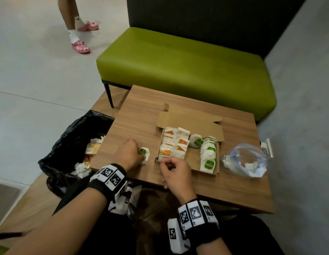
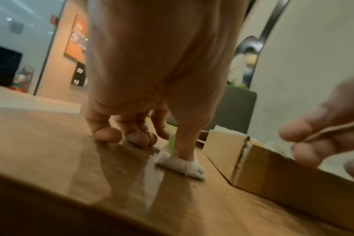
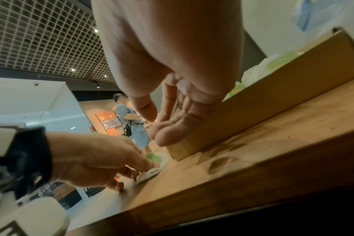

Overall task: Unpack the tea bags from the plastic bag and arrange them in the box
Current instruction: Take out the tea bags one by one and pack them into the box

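Tea bag of white paper with green tag lies on the brown wooden table; our left hand pinches it, and our right hand hangs loosely curled, holding nothing, beside the open cardboard box.

Wood-grain table with a smooth, faintly glossy top that mirrors the fingers; matt brown corrugated cardboard box. Soft white paper tea bags with glossy green labels; crinkled clear plastic bag. Shiny black plastic bin liner; smooth green leather-like bench.
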The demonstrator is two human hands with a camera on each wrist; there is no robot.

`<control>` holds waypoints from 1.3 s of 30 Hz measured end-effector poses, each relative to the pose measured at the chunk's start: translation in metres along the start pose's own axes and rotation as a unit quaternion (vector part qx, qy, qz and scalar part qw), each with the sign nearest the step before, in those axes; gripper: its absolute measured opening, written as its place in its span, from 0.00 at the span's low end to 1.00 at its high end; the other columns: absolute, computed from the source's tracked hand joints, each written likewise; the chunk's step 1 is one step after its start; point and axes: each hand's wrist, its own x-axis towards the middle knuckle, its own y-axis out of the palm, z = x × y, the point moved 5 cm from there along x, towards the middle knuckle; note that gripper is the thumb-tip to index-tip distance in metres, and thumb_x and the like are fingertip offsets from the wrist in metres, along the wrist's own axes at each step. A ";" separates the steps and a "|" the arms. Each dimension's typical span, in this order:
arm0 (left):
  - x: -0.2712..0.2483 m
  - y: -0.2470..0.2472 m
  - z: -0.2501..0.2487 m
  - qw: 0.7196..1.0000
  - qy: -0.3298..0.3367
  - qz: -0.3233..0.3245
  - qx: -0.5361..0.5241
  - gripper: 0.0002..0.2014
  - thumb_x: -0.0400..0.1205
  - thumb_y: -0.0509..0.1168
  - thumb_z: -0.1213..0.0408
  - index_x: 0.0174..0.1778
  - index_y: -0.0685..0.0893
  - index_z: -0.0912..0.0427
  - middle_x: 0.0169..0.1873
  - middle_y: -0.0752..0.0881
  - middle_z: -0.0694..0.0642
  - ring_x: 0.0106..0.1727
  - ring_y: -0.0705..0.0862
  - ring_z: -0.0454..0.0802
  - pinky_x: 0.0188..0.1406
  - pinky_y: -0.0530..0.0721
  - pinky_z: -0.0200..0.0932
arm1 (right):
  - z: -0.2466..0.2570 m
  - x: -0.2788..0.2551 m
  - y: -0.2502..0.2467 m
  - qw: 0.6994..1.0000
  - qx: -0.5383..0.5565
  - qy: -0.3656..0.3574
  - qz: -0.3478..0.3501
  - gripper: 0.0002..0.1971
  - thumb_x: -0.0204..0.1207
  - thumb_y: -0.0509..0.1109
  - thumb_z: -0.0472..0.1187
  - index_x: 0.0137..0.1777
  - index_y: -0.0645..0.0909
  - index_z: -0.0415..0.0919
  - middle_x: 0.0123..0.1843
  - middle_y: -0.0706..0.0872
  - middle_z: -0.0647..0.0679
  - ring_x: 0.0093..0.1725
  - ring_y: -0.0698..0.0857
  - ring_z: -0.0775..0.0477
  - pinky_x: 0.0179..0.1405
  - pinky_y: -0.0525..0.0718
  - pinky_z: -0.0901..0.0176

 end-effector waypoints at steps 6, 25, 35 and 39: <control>-0.022 -0.015 -0.012 0.977 0.113 0.058 -0.172 0.15 0.71 0.80 0.70 0.36 0.78 0.56 0.30 0.82 0.50 0.33 0.79 0.43 0.32 0.76 0.35 | 0.012 -0.001 -0.008 0.999 0.034 -0.013 0.005 0.09 0.76 0.77 0.43 0.54 0.86 0.56 0.49 0.90 0.55 0.37 0.90 0.44 0.35 0.91 0.46; -0.029 0.001 -0.174 0.941 0.335 0.044 0.003 0.06 0.78 0.75 0.58 0.50 0.89 0.52 0.42 0.90 0.49 0.45 0.87 0.46 0.46 0.87 0.47 | -0.005 0.014 -0.141 0.984 0.046 -0.030 -0.167 0.06 0.79 0.74 0.41 0.47 0.87 0.54 0.43 0.92 0.53 0.39 0.90 0.51 0.39 0.92 0.42; -0.002 0.040 -0.176 0.958 0.264 0.017 0.115 0.08 0.78 0.74 0.51 0.47 0.88 0.51 0.46 0.89 0.48 0.51 0.84 0.50 0.63 0.76 0.53 | -0.028 0.003 -0.185 0.973 0.073 -0.009 -0.218 0.06 0.80 0.72 0.38 0.48 0.86 0.51 0.44 0.91 0.50 0.33 0.88 0.53 0.26 0.85 0.63; 0.004 0.044 -0.175 0.965 0.243 0.002 0.096 0.08 0.75 0.76 0.51 0.45 0.89 0.50 0.44 0.85 0.45 0.51 0.82 0.48 0.64 0.74 0.55 | -0.031 0.004 -0.184 0.973 0.074 0.005 -0.220 0.05 0.80 0.72 0.39 0.50 0.87 0.51 0.40 0.91 0.51 0.29 0.86 0.51 0.28 0.88 0.55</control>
